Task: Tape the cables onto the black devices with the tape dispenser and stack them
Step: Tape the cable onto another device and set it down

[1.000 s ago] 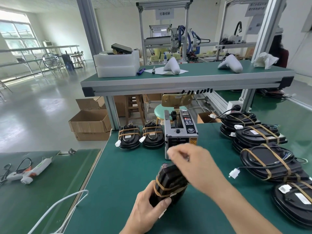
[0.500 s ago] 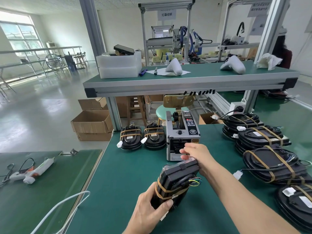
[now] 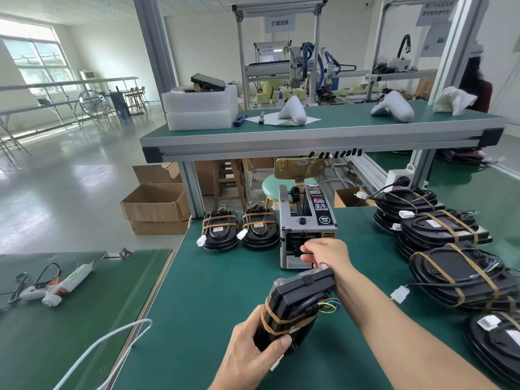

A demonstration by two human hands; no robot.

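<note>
My left hand [image 3: 253, 353] grips the near end of a black device [image 3: 298, 305] held tilted above the green table [image 3: 213, 291]. One brown tape band wraps the device, and coloured wires stick out on its right side. My right hand [image 3: 323, 253] is at the front slot of the grey tape dispenser [image 3: 305, 226], fingers curled at the tape outlet; any tape in them is too small to see. Two taped devices [image 3: 239, 230] lie left of the dispenser.
Stacks of larger taped black devices [image 3: 455, 266] fill the table's right side. A glue gun [image 3: 62, 285] lies on the left bench. A white cable [image 3: 107, 344] runs over the table's left edge. A raised shelf [image 3: 309, 136] spans the back, cardboard boxes [image 3: 154, 204] on the floor.
My right hand moved from above the device forward to the dispenser's outlet. The left hand keeps holding the device, which has tilted slightly to show its wired side.
</note>
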